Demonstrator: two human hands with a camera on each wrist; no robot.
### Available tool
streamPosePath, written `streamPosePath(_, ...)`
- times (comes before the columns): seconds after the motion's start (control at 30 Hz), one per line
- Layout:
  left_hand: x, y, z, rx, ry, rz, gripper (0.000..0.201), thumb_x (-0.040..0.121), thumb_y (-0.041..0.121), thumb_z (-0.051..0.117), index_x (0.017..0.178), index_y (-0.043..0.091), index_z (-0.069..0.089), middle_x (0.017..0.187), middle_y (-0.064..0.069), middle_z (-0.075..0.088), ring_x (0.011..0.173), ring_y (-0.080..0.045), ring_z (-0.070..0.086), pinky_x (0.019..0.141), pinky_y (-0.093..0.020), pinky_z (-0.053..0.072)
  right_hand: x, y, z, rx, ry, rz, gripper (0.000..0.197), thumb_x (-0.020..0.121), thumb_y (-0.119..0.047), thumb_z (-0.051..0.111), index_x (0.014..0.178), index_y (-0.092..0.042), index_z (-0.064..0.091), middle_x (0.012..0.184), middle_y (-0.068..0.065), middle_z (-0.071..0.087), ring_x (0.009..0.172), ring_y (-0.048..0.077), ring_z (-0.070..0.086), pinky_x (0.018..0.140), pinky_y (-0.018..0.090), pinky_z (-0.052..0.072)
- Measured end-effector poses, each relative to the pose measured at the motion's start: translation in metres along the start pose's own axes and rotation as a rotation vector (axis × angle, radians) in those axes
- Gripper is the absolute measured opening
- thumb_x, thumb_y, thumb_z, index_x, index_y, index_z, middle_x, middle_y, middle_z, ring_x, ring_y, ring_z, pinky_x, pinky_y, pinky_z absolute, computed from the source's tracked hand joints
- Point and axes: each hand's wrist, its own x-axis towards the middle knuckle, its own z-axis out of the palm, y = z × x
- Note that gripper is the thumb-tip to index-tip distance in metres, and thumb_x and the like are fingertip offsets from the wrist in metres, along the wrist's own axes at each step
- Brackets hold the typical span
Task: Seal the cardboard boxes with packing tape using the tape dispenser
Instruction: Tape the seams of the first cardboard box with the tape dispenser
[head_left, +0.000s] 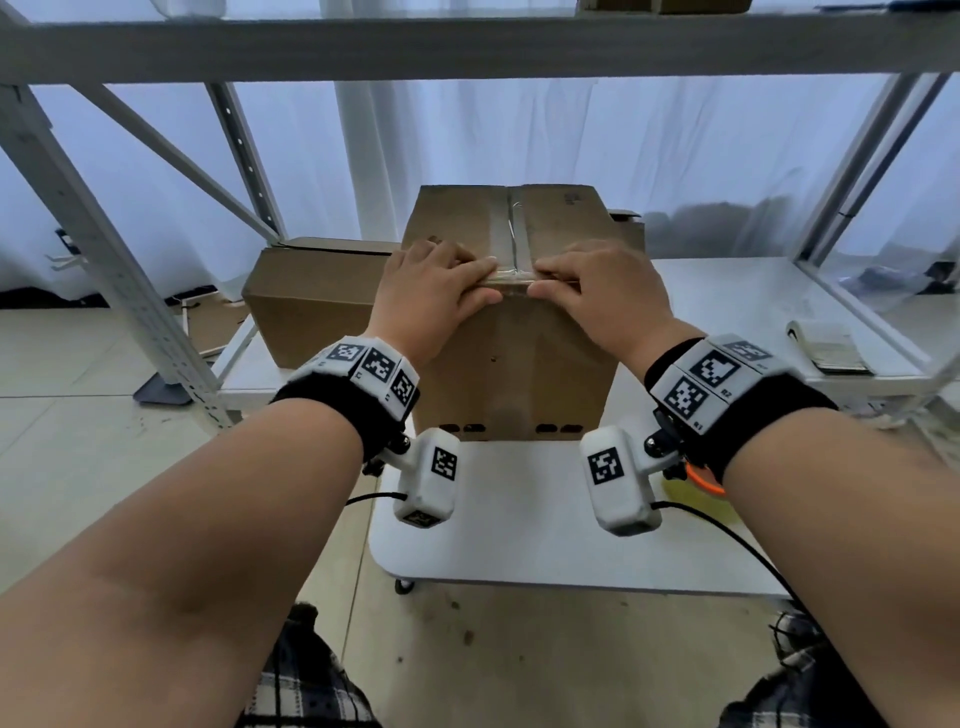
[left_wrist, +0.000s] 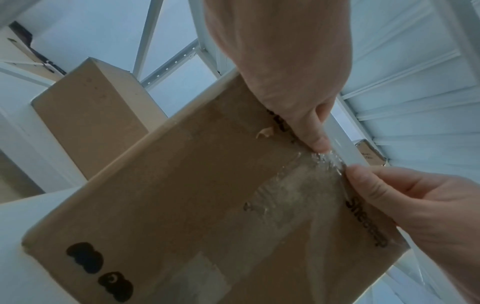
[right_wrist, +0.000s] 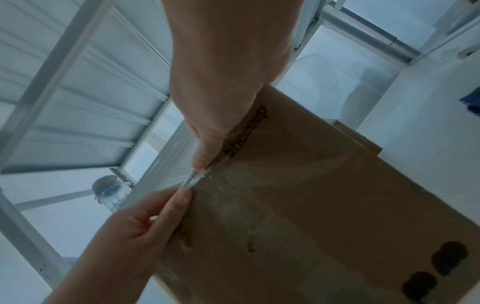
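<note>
— On the left side, what stands there?

— Pale floor tiles (head_left: 78, 441) and a grey perforated upright of the shelving frame (head_left: 93, 249), with a white curtain (head_left: 171, 156) hanging behind it. Beside the upright, a lower cardboard box (head_left: 311, 306) sits on a white shelf (head_left: 244, 374), its top closed.

— And in the middle?

— A white bench (head_left: 519, 530) carries the taller cardboard box (head_left: 519, 364), which stands upright at the bench's far edge, touching the lower box's right end. Clear packing tape (head_left: 506, 228) runs along the top seam and folds over the near top edge onto the front face.

— What are the hands doing?

— The left hand (head_left: 431, 296) lies over the near top edge, left of the seam, fingers (left_wrist: 315, 135) curled, pinching the tape at the edge between thumb and forefinger. The right hand (head_left: 597, 296) mirrors it on the other side of the seam, its fingers (right_wrist: 205, 152) likewise clamped on the crumpled strip at the edge. The fingertips of the two hands nearly meet over the seam.

— Anything to the right?

— The shelf surface (head_left: 727, 312) runs on, with a small notepad-like object (head_left: 826, 348) lying flat near its front. More grey uprights (head_left: 857, 166) rise there, curtain behind them. Overhead a shelf beam (head_left: 467, 47) spans the whole width. I cannot spot the tape dispenser for certain; an orange-and-yellow thing (head_left: 701, 483) peeks from under the right wrist.
</note>
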Motion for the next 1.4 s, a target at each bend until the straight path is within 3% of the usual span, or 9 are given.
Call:
streamPosePath(0.27,-0.007,0.007,-0.004,0.052,-0.066,-0.012,0.052,0.094,0.052,0.042,0.141,0.029,0.042,0.139,0.003,0.046,0.128,-0.025,0.037,0.105,-0.039,0.026,-0.009,-0.011,0.010,-0.168,-0.016,0.018,0.050,0.085,-0.048,0.063,0.127,-0.022,0.053,0.126,0.002,0.054,0.120,0.027,0.044,0.102,0.040,0.031)
streamPosePath(0.43,0.004,0.020,-0.013,-0.078,-0.088,-0.077,0.051,0.097,0.055,0.029,0.132,0.027,0.054,0.132,-0.001,0.053,0.125,-0.026,0.042,0.106,-0.042,0.029,-0.004,-0.004,-0.001,-0.084,-0.083,-0.003,0.052,0.080,-0.047,0.069,0.125,-0.025,0.055,0.125,0.001,0.054,0.118,0.025,0.044,0.101,0.039,0.034)
streamPosePath(0.57,0.012,0.035,-0.006,-0.061,-0.084,-0.068,0.045,0.095,0.056,0.036,0.131,0.036,0.054,0.125,0.000,0.053,0.121,-0.026,0.041,0.100,-0.040,0.027,-0.004,0.005,-0.011,-0.037,-0.148,-0.056,0.056,0.082,-0.036,0.071,0.133,-0.025,0.052,0.128,0.000,0.054,0.120,0.024,0.044,0.102,0.040,0.037)
streamPosePath(0.73,0.008,0.030,0.007,0.035,-0.045,-0.016,0.048,0.093,0.056,0.042,0.137,0.036,0.047,0.129,-0.001,0.049,0.122,-0.028,0.038,0.101,-0.043,0.024,-0.004,0.013,-0.010,-0.077,-0.196,-0.107,0.066,0.083,-0.037,0.068,0.142,-0.025,0.042,0.140,-0.002,0.049,0.127,0.023,0.042,0.106,0.041,0.034)
streamPosePath(0.97,0.007,0.035,0.001,-0.007,-0.034,0.006,0.048,0.096,0.054,0.038,0.135,0.029,0.051,0.128,-0.003,0.051,0.121,-0.027,0.042,0.103,-0.043,0.026,-0.008,0.024,-0.011,0.102,-0.101,-0.078,0.059,0.086,-0.039,0.066,0.139,-0.022,0.048,0.134,0.001,0.056,0.122,0.023,0.048,0.106,0.039,0.034)
streamPosePath(1.07,0.014,0.044,-0.005,-0.120,-0.026,0.013,0.044,0.100,0.048,0.032,0.130,0.028,0.057,0.121,-0.003,0.057,0.115,-0.026,0.048,0.099,-0.041,0.032,-0.007,0.027,-0.010,0.170,-0.049,-0.087,0.040,0.090,-0.037,0.061,0.128,-0.023,0.061,0.124,0.001,0.063,0.115,0.022,0.053,0.102,0.042,0.039)
streamPosePath(1.2,0.018,0.045,0.001,-0.149,-0.002,-0.016,0.039,0.095,0.051,0.043,0.125,0.033,0.061,0.113,0.000,0.058,0.112,-0.025,0.047,0.095,-0.038,0.031,-0.004,0.026,-0.005,0.244,0.054,-0.056,0.027,0.091,-0.034,0.059,0.112,-0.021,0.072,0.116,0.003,0.068,0.109,0.021,0.059,0.097,0.044,0.043)
streamPosePath(1.4,0.012,0.042,0.009,-0.025,0.026,0.070,0.041,0.094,0.048,0.047,0.129,0.031,0.057,0.119,-0.002,0.056,0.115,-0.029,0.046,0.098,-0.043,0.030,-0.009,0.035,0.006,0.058,0.143,-0.120,0.035,0.086,-0.039,0.065,0.118,-0.027,0.068,0.118,-0.001,0.067,0.113,0.026,0.055,0.102,0.048,0.034)
